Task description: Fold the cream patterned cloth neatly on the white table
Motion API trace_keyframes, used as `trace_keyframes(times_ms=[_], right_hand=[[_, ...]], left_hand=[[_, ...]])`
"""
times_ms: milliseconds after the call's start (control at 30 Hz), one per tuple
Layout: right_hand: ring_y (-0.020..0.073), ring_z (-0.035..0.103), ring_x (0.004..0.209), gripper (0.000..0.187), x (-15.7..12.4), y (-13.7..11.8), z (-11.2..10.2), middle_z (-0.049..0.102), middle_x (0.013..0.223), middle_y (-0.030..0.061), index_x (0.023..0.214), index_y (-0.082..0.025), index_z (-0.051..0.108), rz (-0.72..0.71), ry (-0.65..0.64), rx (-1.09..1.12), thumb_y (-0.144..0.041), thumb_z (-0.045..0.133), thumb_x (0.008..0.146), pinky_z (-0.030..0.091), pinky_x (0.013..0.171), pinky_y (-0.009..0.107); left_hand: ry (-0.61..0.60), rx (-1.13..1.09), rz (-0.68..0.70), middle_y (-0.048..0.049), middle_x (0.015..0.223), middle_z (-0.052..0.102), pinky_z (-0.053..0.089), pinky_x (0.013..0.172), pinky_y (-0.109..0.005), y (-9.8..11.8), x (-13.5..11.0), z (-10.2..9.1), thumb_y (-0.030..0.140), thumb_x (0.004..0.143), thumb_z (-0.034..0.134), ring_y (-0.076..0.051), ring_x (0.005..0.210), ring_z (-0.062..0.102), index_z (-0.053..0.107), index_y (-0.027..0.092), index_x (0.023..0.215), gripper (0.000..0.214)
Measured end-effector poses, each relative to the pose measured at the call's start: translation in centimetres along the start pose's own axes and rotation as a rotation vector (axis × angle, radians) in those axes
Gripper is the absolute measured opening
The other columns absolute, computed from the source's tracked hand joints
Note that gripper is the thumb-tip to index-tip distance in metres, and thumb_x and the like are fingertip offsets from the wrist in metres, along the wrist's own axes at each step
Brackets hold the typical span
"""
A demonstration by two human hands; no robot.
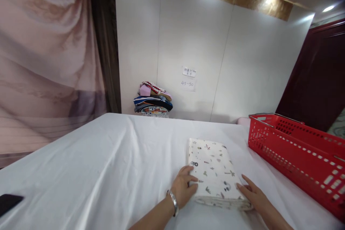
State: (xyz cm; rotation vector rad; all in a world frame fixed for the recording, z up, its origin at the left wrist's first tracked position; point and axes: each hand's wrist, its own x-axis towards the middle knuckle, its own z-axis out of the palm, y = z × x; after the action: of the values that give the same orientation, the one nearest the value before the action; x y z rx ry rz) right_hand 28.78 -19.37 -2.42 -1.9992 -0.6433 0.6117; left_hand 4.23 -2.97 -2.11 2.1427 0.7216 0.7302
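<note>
- Folded cloth (212,169), white with small printed motifs, lies flat on the white-covered tabletop (107,172), left of the red basket (291,154) and apart from it.
- Left hand (184,187): grip loose, fingers curved over the cloth's left edge near the front. No pinch visible.
- Right hand (253,196): grip open, index finger extended, digits at the right edge near the front corner.
- Step in hand looks like steadying and squaring the fold; my read.
- Near edge shows stacked layers, and the lower ones seem to stick out past the top one toward the right front corner. Bit blurred there. I'd true that edge first.
- Press in evenly from both sides with flat fingers. Pushing harder on one side would probably skew the stack.
- Smooth the top outward from the middle; soft fabric likely hides trapped air.
- If lifting, get fingers under the bottom layer on both sides. Pinching only the top sheet could open the fold.
- Tabletop cover is rippled left of the cloth; avoid dragging across it.
- Basket wall is close on the right, so keep that elbow tucked.
</note>
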Motion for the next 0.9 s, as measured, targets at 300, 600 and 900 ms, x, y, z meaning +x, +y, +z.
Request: trace_keyframes(times_ms=[300, 600, 900], right_hand=[[0.0314, 0.058, 0.103, 0.107, -0.5, -2.3, -0.3, 0.066, 0.102, 0.0166, 0.139, -0.007, 0.027, 0.059, -0.086, 0.059, -0.065, 0.059, 0.054, 0.043, 0.090, 0.034], [0.0304, 0.058, 0.103, 0.101, 0.4, -0.5, -0.1, 0.065, 0.102, 0.0166, 0.138, -0.007, 0.027, 0.028, -0.075, 0.114, -0.061, 0.057, 0.059, 0.040, 0.093, 0.035], [0.0306, 0.053, 0.110, 0.104, 0.1, -2.8, -0.7, 0.063, 0.111, 0.0156, 0.139, -0.008, 0.026, 0.061, -0.091, 0.043, -0.063, 0.056, 0.057, 0.040, 0.094, 0.034]], left_hand=[[0.019, 0.121, -0.420, -0.0151, 0.130, 0.047, 0.036, 0.099, -0.030, 1.7, 3.2, 0.2, 0.028, 0.075, 0.055, -0.023, 0.116, 0.049, 0.046, 0.009, 0.124, 0.054], [-0.072, 0.119, -0.650, -0.0185, 0.117, 0.057, 0.042, 0.088, -0.034, 2.9, 5.7, -0.2, 0.037, 0.070, 0.059, -0.028, 0.109, 0.054, 0.044, 0.007, 0.121, 0.061], [-0.019, 0.184, -0.634, -0.0152, 0.105, 0.063, 0.042, 0.085, -0.040, 2.9, 6.0, 0.9, 0.040, 0.070, 0.055, -0.030, 0.102, 0.057, 0.046, 0.015, 0.115, 0.052]])
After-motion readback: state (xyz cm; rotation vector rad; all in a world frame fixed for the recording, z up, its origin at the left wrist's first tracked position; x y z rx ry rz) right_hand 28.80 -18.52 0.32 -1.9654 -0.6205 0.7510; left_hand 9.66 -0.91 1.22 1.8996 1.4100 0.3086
